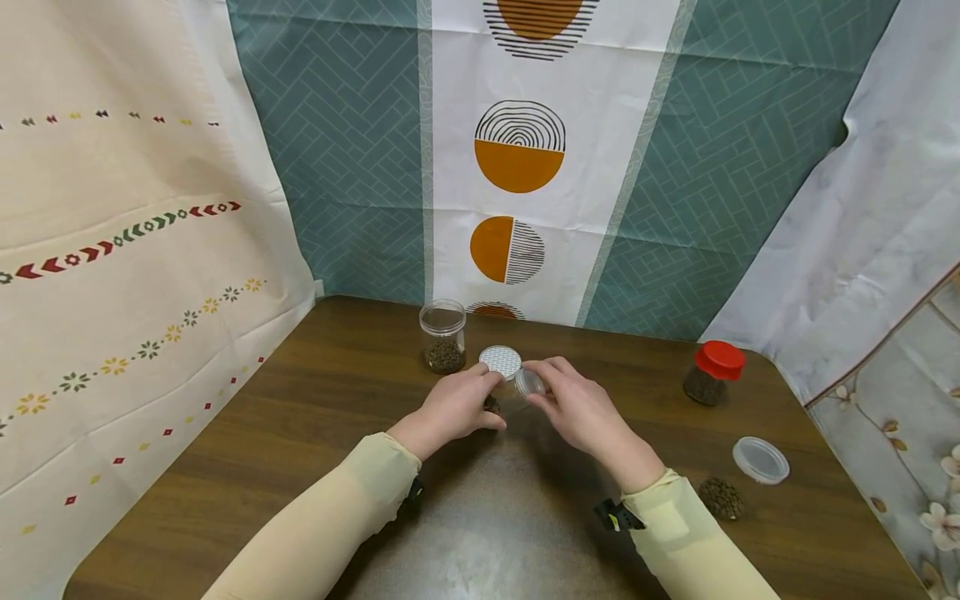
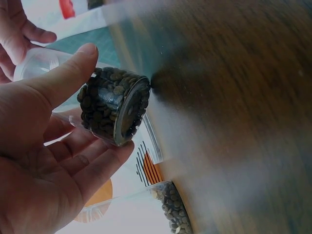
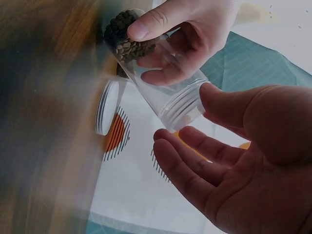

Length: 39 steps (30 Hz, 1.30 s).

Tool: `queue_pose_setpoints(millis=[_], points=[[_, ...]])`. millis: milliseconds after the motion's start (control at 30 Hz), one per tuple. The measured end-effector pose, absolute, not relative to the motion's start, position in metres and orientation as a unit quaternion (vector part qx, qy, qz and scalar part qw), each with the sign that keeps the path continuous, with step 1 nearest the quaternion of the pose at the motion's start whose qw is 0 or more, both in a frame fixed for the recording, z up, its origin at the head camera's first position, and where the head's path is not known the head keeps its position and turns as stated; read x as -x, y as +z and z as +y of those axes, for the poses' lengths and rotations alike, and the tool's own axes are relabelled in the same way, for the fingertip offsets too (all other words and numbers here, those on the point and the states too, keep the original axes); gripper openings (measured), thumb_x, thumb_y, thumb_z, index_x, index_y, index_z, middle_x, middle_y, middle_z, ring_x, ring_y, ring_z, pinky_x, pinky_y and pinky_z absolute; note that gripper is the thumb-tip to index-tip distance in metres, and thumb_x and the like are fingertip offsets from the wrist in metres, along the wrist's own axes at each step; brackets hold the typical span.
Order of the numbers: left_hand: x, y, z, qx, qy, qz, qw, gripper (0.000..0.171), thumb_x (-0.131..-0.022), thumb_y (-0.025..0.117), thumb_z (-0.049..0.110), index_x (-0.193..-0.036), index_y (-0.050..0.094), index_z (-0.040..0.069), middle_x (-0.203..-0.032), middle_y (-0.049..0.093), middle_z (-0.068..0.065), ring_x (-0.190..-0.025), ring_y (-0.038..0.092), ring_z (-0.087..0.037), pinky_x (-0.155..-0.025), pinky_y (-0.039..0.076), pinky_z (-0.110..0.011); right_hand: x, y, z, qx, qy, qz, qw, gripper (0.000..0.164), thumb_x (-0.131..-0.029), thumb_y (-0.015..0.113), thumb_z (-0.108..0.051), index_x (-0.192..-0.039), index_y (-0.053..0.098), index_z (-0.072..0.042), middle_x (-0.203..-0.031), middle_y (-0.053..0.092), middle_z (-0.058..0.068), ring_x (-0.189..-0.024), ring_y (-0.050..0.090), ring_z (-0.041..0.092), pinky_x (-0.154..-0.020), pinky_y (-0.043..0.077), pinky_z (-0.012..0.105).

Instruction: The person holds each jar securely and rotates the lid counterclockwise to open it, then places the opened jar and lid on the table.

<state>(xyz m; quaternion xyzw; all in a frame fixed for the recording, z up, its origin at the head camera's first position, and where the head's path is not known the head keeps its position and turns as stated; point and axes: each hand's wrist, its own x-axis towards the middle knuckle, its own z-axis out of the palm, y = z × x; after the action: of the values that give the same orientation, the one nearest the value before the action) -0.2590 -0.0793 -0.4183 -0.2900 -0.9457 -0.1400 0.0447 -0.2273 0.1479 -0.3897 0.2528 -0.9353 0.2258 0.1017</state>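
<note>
A clear jar (image 3: 158, 100) with small brown pellets (image 2: 109, 100) in its bottom part is tilted just above the table, its threaded mouth turned towards the right hand. The left hand (image 1: 459, 406) grips the jar's body, thumb on one side and fingers on the other. At the mouth, the right hand (image 1: 581, 408) has its thumb against the rim (image 3: 183, 105) and its fingertips at the opposite side. Behind the hands lies a round screw lid (image 1: 500, 359), also seen in the right wrist view.
Another clear jar (image 1: 444, 337), uncovered and partly filled with pellets, stands at the back left. On the right are a red-lidded jar (image 1: 712, 373), a translucent lid (image 1: 761, 460) and a brown pellet heap (image 1: 721, 498). Curtains hang around the wooden table (image 1: 247, 433).
</note>
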Motion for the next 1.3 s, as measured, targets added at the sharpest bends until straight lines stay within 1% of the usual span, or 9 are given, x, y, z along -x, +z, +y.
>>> queue_pose_setpoints(millis=[233, 400, 500, 633, 700, 800, 1033, 1200, 1300], points=[[0.2576, -0.4185, -0.0795, 0.289, -0.14, -0.946, 0.046, 0.059, -0.089, 0.095, 0.041, -0.132, 0.073, 0.008, -0.115, 0.067, -0.007, -0.096, 0.069, -0.023, -0.085, 0.059, -0.044, 0.2259, -0.3899, 0.148, -0.268, 0.227, -0.93, 0.109, 0.052, -0.101, 0.082, -0.01, -0.149, 0.064, -0.012, -0.138, 0.064, 0.011, -0.098, 0.072, 0.024, -0.076, 0.061, 0.043], [0.2575, -0.4184, -0.0794, 0.288, -0.139, -0.946, 0.046, 0.059, -0.089, 0.095, 0.042, -0.132, 0.073, 0.008, -0.116, 0.067, -0.007, -0.097, 0.069, -0.023, -0.085, 0.059, -0.044, 0.2253, -0.3889, 0.1482, -0.269, 0.237, -0.928, 0.107, 0.058, -0.1, 0.083, -0.008, -0.153, 0.06, -0.011, -0.14, 0.064, 0.013, -0.099, 0.071, 0.027, -0.078, 0.061, 0.047], [0.258, -0.4184, -0.0793, 0.288, -0.14, -0.946, 0.047, 0.059, -0.088, 0.095, 0.042, -0.132, 0.073, 0.009, -0.115, 0.066, -0.007, -0.097, 0.069, -0.023, -0.085, 0.059, -0.045, 0.2255, -0.3872, 0.1487, -0.253, 0.245, -0.93, 0.1, 0.063, -0.101, 0.084, -0.016, -0.157, 0.057, -0.012, -0.145, 0.062, 0.015, -0.105, 0.071, 0.032, -0.084, 0.061, 0.053], [0.258, -0.4181, -0.0793, 0.288, -0.139, -0.946, 0.051, 0.059, -0.088, 0.095, 0.042, -0.131, 0.073, 0.008, -0.114, 0.066, -0.007, -0.095, 0.068, -0.023, -0.085, 0.059, -0.044, 0.2271, -0.3842, 0.148, -0.215, 0.243, -0.941, 0.093, 0.062, -0.105, 0.08, -0.034, -0.159, 0.057, -0.012, -0.148, 0.062, 0.015, -0.113, 0.07, 0.033, -0.092, 0.059, 0.058], [0.2578, -0.4184, -0.0793, 0.289, -0.137, -0.946, 0.051, 0.06, -0.088, 0.095, 0.042, -0.132, 0.072, 0.008, -0.113, 0.066, -0.007, -0.095, 0.068, -0.022, -0.084, 0.059, -0.044, 0.2282, -0.383, 0.1468, -0.199, 0.233, -0.948, 0.092, 0.061, -0.107, 0.076, -0.04, -0.158, 0.059, -0.011, -0.146, 0.064, 0.015, -0.112, 0.07, 0.031, -0.092, 0.058, 0.058], [0.2574, -0.4186, -0.0794, 0.289, -0.136, -0.946, 0.05, 0.061, -0.088, 0.095, 0.042, -0.132, 0.072, 0.007, -0.113, 0.066, -0.007, -0.094, 0.067, -0.022, -0.084, 0.059, -0.044, 0.2299, -0.3826, 0.1451, -0.179, 0.219, -0.955, 0.085, 0.058, -0.108, 0.074, -0.043, -0.153, 0.062, -0.01, -0.138, 0.067, 0.015, -0.104, 0.071, 0.03, -0.088, 0.059, 0.056], [0.2571, -0.4194, -0.0791, 0.292, -0.131, -0.946, 0.052, 0.06, -0.089, 0.094, 0.043, -0.132, 0.072, 0.009, -0.115, 0.067, -0.008, -0.096, 0.069, -0.023, -0.084, 0.06, -0.044, 0.2316, -0.3859, 0.1431, -0.179, 0.216, -0.958, 0.064, 0.051, -0.108, 0.073, -0.041, -0.148, 0.067, -0.009, -0.131, 0.07, 0.015, -0.101, 0.07, 0.027, -0.084, 0.06, 0.052], [0.2573, -0.42, -0.0791, 0.296, -0.131, -0.944, 0.063, 0.061, -0.087, 0.096, 0.043, -0.132, 0.073, 0.009, -0.113, 0.067, -0.007, -0.096, 0.069, -0.023, -0.084, 0.06, -0.044, 0.2318, -0.3855, 0.1432, -0.185, 0.218, -0.956, 0.066, 0.05, -0.107, 0.075, -0.039, -0.147, 0.068, -0.01, -0.122, 0.069, 0.011, -0.087, 0.064, 0.022, -0.076, 0.057, 0.047], [0.2576, -0.42, -0.0791, 0.298, -0.131, -0.943, 0.066, 0.061, -0.087, 0.096, 0.043, -0.131, 0.073, 0.008, -0.113, 0.067, -0.006, -0.097, 0.069, -0.023, -0.084, 0.06, -0.045, 0.2317, -0.3852, 0.1438, -0.195, 0.218, -0.954, 0.068, 0.049, -0.106, 0.077, -0.035, -0.147, 0.067, -0.01, -0.121, 0.069, 0.01, -0.082, 0.061, 0.02, -0.072, 0.055, 0.044]])
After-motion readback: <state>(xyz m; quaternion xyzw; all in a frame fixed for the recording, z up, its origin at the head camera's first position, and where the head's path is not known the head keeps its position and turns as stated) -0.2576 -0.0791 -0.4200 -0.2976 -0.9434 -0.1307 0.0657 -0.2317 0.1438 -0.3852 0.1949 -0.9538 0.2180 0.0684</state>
